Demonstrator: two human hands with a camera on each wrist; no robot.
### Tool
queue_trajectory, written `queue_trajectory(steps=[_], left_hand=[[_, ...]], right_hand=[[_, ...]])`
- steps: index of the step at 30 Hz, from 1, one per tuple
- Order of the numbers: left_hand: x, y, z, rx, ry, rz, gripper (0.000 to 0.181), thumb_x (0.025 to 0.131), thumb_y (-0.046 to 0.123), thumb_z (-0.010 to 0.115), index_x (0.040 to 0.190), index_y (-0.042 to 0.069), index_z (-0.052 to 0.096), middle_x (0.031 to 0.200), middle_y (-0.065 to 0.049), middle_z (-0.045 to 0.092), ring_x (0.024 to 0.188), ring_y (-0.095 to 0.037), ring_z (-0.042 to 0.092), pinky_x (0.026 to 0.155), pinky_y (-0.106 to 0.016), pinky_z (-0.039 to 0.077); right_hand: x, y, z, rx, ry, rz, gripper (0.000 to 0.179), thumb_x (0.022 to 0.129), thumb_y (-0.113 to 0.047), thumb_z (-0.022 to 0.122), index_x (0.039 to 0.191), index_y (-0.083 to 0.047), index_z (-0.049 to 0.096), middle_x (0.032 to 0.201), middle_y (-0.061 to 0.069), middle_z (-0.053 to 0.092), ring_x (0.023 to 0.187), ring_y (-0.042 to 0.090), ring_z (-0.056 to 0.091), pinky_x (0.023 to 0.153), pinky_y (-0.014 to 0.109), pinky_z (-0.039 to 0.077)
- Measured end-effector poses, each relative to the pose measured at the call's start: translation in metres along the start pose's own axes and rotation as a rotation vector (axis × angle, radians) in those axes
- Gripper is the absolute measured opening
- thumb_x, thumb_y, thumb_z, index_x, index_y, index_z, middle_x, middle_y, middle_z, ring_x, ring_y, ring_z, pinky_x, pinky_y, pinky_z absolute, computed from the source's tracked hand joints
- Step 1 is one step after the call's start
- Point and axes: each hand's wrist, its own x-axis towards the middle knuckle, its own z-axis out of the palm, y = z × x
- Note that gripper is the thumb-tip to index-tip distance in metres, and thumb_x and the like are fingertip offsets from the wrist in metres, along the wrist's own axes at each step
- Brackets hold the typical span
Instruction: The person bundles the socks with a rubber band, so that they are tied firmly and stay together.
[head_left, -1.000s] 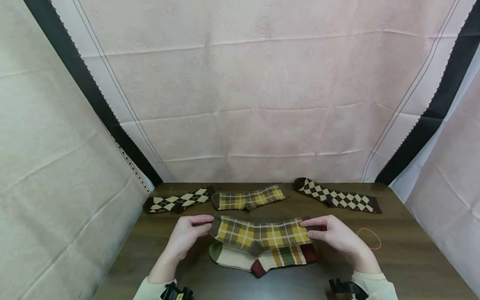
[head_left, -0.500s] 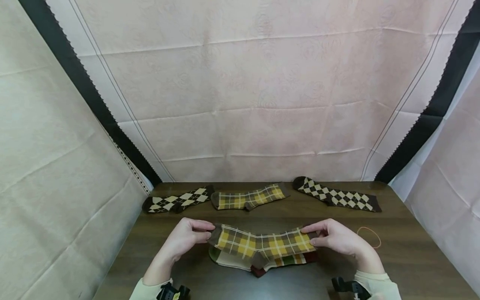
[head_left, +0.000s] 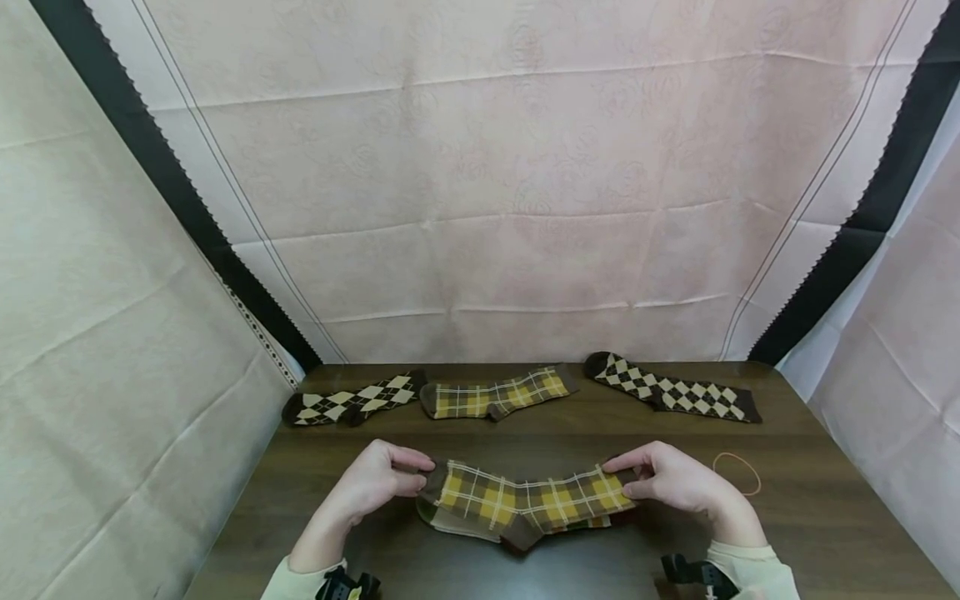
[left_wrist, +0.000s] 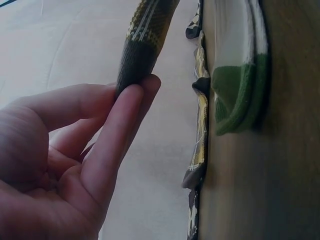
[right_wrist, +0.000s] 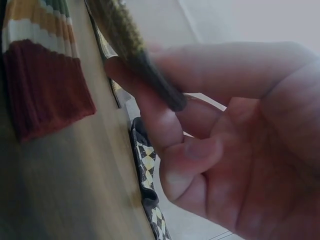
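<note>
A yellow and brown plaid sock (head_left: 525, 500) hangs stretched between both hands, sagging at its heel. My left hand (head_left: 382, 479) pinches its dark toe end, which also shows between thumb and fingers in the left wrist view. At the other end my right hand (head_left: 667, 479) pinches the dark cuff, close up in the right wrist view. Beneath it on the table lies a cream sock (head_left: 465, 527) with a green toe and striped leg, mostly covered in the head view. Its maroon cuff (right_wrist: 47, 92) appears in the right wrist view, below the held sock.
Along the back of the brown table (head_left: 600, 575) lie a black and cream argyle sock (head_left: 356, 400), another yellow plaid sock (head_left: 498, 395) and a second argyle sock (head_left: 671, 389). A thin orange elastic band (head_left: 738, 473) rests to the right. Pale cloth walls (head_left: 525, 183) enclose the table.
Both hands have moved slightly toward the person with the plaid sock, which now sags more and covers more of the cream sock. The socks at the back stay put.
</note>
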Motion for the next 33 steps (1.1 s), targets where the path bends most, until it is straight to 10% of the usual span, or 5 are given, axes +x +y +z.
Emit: queue_trajectory(steps=[9, 16, 24, 33], left_hand=[[0.003, -0.007, 0.001, 0.057, 0.006, -0.032, 0.021, 0.090, -0.001, 0.079, 0.111, -0.002, 0.082, 0.129, -0.023, 0.072, 0.111, -0.030, 0.072, 0.078, -0.040, 0.064], [0.003, -0.009, 0.001, 0.092, 0.004, -0.074, 0.021, 0.088, 0.000, 0.080, 0.108, 0.004, 0.085, 0.138, -0.030, 0.064, 0.068, -0.012, 0.065, 0.068, -0.036, 0.056], [0.004, -0.012, 0.000, 0.168, -0.005, -0.069, 0.016, 0.086, 0.000, 0.082, 0.100, 0.006, 0.086, 0.134, -0.026, 0.068, 0.115, -0.032, 0.067, 0.082, -0.042, 0.061], [0.007, -0.019, -0.001, 0.177, -0.012, -0.101, 0.018, 0.087, 0.000, 0.081, 0.104, 0.005, 0.085, 0.136, -0.026, 0.067, 0.103, -0.025, 0.073, 0.080, -0.043, 0.061]], right_hand=[[0.005, 0.004, 0.004, 0.020, 0.000, -0.002, 0.043, 0.093, -0.001, 0.077, 0.135, 0.005, 0.070, 0.081, 0.003, 0.067, 0.057, 0.004, 0.044, 0.052, 0.022, 0.036], [0.007, 0.005, 0.006, -0.012, 0.001, 0.002, 0.051, 0.093, -0.001, 0.078, 0.141, 0.004, 0.065, 0.094, 0.009, 0.062, 0.064, 0.009, 0.048, 0.057, 0.025, 0.041], [0.007, 0.007, 0.010, 0.004, 0.003, -0.003, 0.034, 0.096, -0.001, 0.075, 0.129, 0.001, 0.070, 0.106, 0.012, 0.070, 0.081, 0.014, 0.063, 0.072, 0.028, 0.052], [0.010, 0.007, 0.011, -0.094, 0.023, 0.036, 0.019, 0.099, -0.011, 0.075, 0.117, -0.005, 0.077, 0.106, 0.002, 0.072, 0.087, 0.011, 0.060, 0.076, 0.029, 0.050]])
